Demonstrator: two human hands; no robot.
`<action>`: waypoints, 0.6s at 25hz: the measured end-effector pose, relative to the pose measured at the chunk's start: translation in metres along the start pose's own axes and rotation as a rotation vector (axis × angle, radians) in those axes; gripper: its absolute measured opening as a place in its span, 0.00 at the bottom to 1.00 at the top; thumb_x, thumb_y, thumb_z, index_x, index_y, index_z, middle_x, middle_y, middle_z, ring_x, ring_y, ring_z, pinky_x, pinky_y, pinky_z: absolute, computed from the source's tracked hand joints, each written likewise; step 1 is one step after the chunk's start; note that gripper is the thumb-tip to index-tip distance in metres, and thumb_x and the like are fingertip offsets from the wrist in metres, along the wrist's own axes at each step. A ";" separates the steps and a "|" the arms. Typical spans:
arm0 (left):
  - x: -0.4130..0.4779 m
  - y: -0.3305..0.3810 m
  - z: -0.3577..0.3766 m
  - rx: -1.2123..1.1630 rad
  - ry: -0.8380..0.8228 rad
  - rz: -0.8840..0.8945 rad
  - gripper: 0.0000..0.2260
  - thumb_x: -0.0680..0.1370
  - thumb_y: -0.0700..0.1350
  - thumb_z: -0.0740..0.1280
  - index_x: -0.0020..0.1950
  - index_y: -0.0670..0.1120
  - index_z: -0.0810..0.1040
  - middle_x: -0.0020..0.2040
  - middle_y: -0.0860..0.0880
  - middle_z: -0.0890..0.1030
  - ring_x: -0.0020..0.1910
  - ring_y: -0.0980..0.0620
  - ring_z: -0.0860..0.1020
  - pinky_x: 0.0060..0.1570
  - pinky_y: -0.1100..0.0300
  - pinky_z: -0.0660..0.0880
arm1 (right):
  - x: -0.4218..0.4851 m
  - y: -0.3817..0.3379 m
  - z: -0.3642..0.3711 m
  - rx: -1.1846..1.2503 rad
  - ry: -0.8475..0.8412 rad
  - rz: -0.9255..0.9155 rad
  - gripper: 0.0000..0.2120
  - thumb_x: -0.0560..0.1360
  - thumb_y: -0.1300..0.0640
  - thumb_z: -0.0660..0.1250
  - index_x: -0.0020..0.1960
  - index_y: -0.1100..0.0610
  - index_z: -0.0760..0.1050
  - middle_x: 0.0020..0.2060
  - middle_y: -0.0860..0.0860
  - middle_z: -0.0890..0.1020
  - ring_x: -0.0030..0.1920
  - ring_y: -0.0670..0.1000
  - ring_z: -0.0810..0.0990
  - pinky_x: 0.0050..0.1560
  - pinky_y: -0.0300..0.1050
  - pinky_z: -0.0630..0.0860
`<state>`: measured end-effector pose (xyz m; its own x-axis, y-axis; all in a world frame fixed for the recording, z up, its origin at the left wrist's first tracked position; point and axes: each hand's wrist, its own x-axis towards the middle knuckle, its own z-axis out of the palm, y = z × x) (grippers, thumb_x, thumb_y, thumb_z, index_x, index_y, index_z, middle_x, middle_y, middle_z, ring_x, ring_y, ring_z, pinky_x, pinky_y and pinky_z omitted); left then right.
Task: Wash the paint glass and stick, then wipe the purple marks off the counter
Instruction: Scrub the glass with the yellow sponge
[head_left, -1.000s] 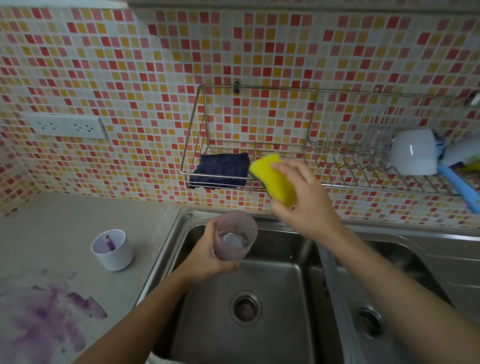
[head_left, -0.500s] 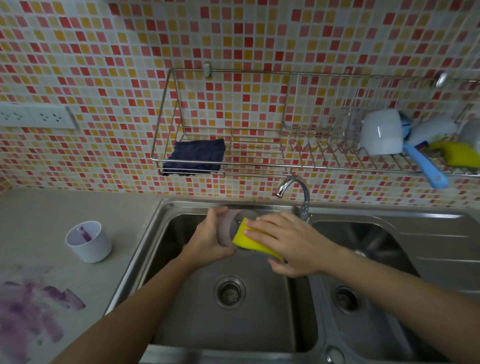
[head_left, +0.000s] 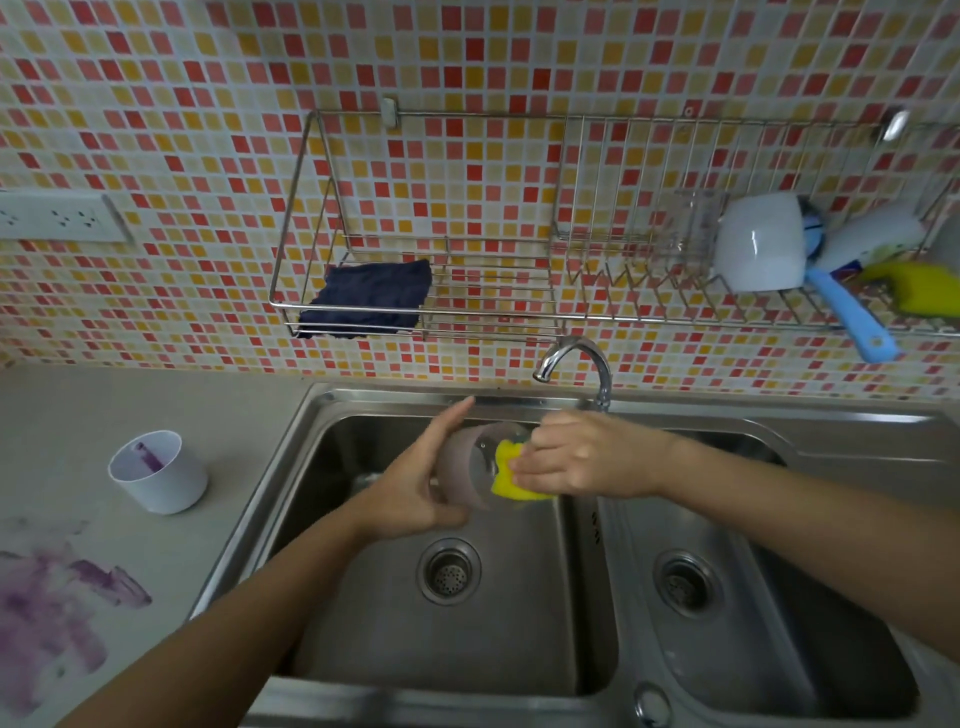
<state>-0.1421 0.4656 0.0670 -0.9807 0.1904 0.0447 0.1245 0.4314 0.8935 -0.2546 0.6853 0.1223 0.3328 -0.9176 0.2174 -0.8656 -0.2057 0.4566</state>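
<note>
The left hand (head_left: 415, 499) grips one purple-tinted glass (head_left: 465, 467) above the left of two steel basins (head_left: 519, 623). The right hand (head_left: 576, 457) pinches one yellow sponge (head_left: 506, 467) into it.

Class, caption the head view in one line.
Over the steel sink, left hand holds a tinted paint glass; right hand presses a yellow sponge into it.

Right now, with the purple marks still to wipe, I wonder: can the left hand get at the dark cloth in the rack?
Probably not yet: the left hand holds the glass over the sink. Otherwise the way up to the cloth looks free.
</note>
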 end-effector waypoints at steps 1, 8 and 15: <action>0.005 0.003 -0.003 0.167 0.000 0.010 0.48 0.64 0.41 0.77 0.75 0.59 0.52 0.71 0.59 0.63 0.69 0.64 0.66 0.63 0.65 0.69 | 0.001 0.004 -0.002 -0.001 -0.020 -0.035 0.17 0.81 0.63 0.54 0.45 0.57 0.80 0.41 0.50 0.83 0.39 0.52 0.79 0.41 0.45 0.74; 0.017 0.006 -0.006 0.460 0.221 0.104 0.38 0.65 0.44 0.78 0.70 0.44 0.62 0.66 0.47 0.70 0.63 0.50 0.72 0.55 0.66 0.69 | 0.008 -0.025 0.017 0.554 -0.033 0.498 0.13 0.67 0.66 0.71 0.50 0.56 0.81 0.44 0.49 0.85 0.39 0.54 0.79 0.43 0.48 0.75; 0.020 0.005 0.004 0.396 0.267 0.080 0.40 0.65 0.45 0.78 0.71 0.44 0.62 0.68 0.47 0.70 0.65 0.52 0.71 0.58 0.64 0.69 | 0.011 -0.040 0.011 0.399 -0.066 0.608 0.22 0.61 0.54 0.79 0.52 0.58 0.80 0.44 0.51 0.84 0.40 0.55 0.79 0.43 0.45 0.76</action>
<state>-0.1608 0.4754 0.0702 -0.9635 0.0261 0.2663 0.1985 0.7370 0.6461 -0.2206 0.6800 0.0971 -0.2623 -0.9253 0.2741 -0.9650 0.2498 -0.0800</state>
